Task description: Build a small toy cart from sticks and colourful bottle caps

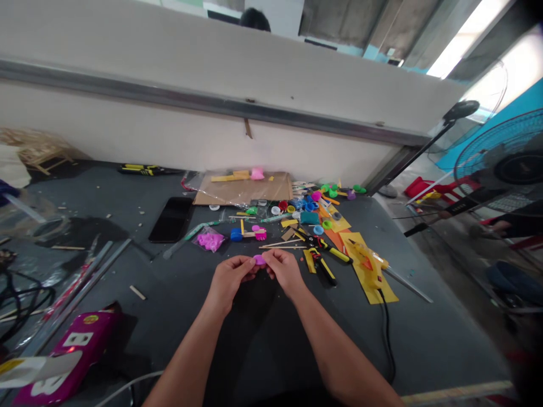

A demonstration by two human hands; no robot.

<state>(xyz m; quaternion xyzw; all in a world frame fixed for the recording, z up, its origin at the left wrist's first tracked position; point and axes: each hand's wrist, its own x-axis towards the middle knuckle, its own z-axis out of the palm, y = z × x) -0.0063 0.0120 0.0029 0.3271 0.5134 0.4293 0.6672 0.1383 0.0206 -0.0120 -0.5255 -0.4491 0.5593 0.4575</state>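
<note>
Between the fingertips of both hands is a small piece of pink-purple modelling clay (pixel 259 260), flattened and roundish. My left hand (pixel 231 278) pinches its left side, and my right hand (pixel 285 271) pinches its right side. Just beyond them lies a small built piece (pixel 250 233) with a blue cap, a wooden stick and pink parts. A clear bag of pink clay (pixel 210 241) rests to the left of it. Thin wooden sticks (pixel 283 245) lie right past my right hand.
Pliers (pixel 324 263) and an orange-yellow glue gun (pixel 368 264) on yellow sheets lie to the right. Bottle caps (pixel 311 204) are scattered behind. A black phone (pixel 171 219), cardboard (pixel 244 189) and a magenta power strip (pixel 74 350) are also on the table. A fan (pixel 509 164) stands at the right.
</note>
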